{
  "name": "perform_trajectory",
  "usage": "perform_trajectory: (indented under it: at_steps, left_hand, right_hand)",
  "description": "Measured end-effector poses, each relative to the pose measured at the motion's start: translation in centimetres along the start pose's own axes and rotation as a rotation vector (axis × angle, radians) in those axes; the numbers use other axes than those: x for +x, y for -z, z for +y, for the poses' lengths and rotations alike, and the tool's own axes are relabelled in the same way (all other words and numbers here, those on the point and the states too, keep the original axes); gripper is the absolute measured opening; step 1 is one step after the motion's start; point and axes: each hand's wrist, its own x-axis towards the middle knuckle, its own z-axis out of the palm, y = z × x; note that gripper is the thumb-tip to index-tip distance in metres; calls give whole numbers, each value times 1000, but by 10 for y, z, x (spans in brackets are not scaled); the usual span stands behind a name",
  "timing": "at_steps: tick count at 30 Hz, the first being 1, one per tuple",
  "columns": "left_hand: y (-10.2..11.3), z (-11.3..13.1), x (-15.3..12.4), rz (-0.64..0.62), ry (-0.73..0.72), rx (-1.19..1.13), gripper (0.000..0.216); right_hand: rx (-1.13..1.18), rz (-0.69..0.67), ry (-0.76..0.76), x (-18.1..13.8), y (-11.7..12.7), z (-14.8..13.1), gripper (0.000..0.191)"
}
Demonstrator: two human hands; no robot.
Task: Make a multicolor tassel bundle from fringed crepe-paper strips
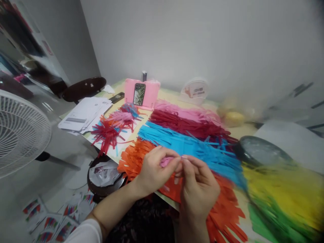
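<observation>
My left hand [156, 170] is closed around a bunched piece of pink tissue paper [166, 161], a little of which shows between thumb and fingers. My right hand [199, 189] pinches a small pale end of it, its fingertips meeting those of the left; most of the piece is hidden. Just below both hands lies orange fringed tissue paper [136, 157], spreading out to either side. Beyond it are rows of blue fringe [174, 136], dark red fringe [182, 123] and pink fringe [192, 113].
Finished-looking tassels [108, 133] lie at the table's left, near stacked white papers [83, 114]. A phone [139, 94] leans on a pink stand [129, 92]. Rightward are a dark bowl [263, 152], yellow fringe [283, 192] and green fringe [270, 216]. A fan [22, 131] stands left.
</observation>
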Motion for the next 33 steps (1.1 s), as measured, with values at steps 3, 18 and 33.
perform_trajectory:
  at_steps: [3, 18, 33]
  left_hand:
    - [-1, 2, -2, -80, 166, -143, 21]
    - [-22, -14, -19, -73, 258, -236, 26]
    - [-16, -12, -17, -241, 289, -291, 28]
  right_hand:
    - [42, -53, -61, 2, 7, 1, 15]
    - [86, -65, -164, 4, 16, 4, 17]
    - [-95, -63, -117, 9, 30, 3, 20]
